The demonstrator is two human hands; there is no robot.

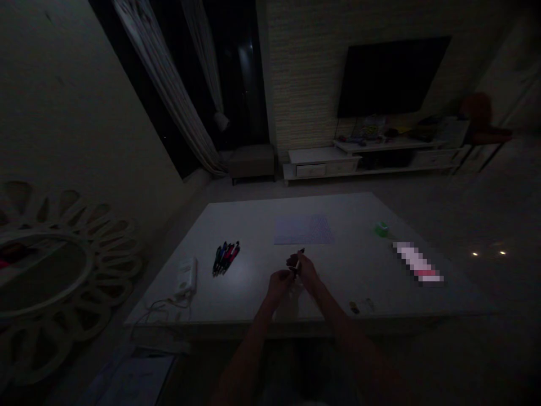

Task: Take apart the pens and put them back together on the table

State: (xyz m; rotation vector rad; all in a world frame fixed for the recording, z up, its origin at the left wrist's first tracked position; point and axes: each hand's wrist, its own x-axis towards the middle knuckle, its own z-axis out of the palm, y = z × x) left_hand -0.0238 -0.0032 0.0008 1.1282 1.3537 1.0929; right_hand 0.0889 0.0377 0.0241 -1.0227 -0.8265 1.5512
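My right hand (308,273) is closed around a slim dark pen (301,250), whose upper end pokes out above the fingers. My left hand (279,283) is pinched at its lower end, close against the right; the dim light blurs the exact contact. Both hands are above the white table (253,304), near its front edge. Just beyond them lies a sheet of paper (302,229) with faint marks. To the left, a bunch of pens (226,258) in dark, blue and red colours rests on the tabletop.
A white power strip (186,276) with cables sits at the table's left edge. On the right are a green tape dispenser (381,229), a pixelated pink-white item (416,262) and small dark bits (354,307). A round mirror (42,270) stands left.
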